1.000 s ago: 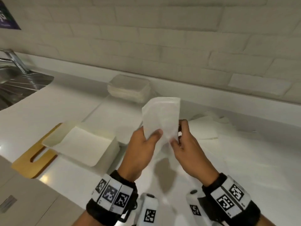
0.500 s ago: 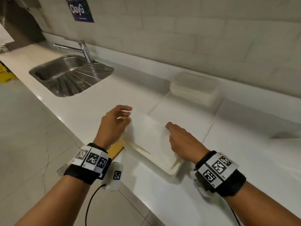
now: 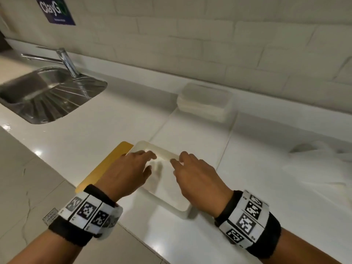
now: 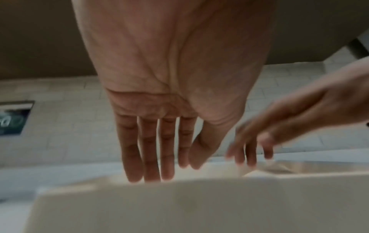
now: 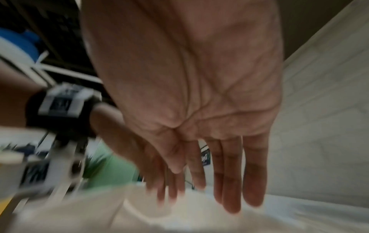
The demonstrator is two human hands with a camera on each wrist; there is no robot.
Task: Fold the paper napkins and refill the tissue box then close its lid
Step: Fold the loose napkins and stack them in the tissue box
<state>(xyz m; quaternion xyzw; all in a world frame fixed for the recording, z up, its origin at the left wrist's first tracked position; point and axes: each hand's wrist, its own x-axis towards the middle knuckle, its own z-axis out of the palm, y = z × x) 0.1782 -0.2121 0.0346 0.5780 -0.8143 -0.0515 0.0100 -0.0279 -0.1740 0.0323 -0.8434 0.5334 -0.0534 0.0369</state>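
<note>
The white tissue box (image 3: 183,209) stands open near the counter's front edge, with folded white napkins (image 3: 163,180) lying inside. Its yellow lid (image 3: 106,164) lies flat at the box's left side, partly under my left hand. My left hand (image 3: 151,161) and right hand (image 3: 174,166) hover side by side over the box, fingers straight, tips down at the top napkin. In the left wrist view the left hand (image 4: 171,171) is flat above the box rim (image 4: 179,205). The right wrist view has the right hand (image 5: 203,189) spread over the napkin (image 5: 189,212). Neither hand holds anything.
Loose unfolded napkins (image 3: 314,164) lie on the white counter to the right. A stack of pale lidded containers (image 3: 205,103) sits against the tiled wall behind the box. A steel sink (image 3: 47,92) with a faucet (image 3: 64,60) is at the left.
A second ago both hands pinched a folded napkin in the air. They laid it into the box and let go; now they lie flat over it.
</note>
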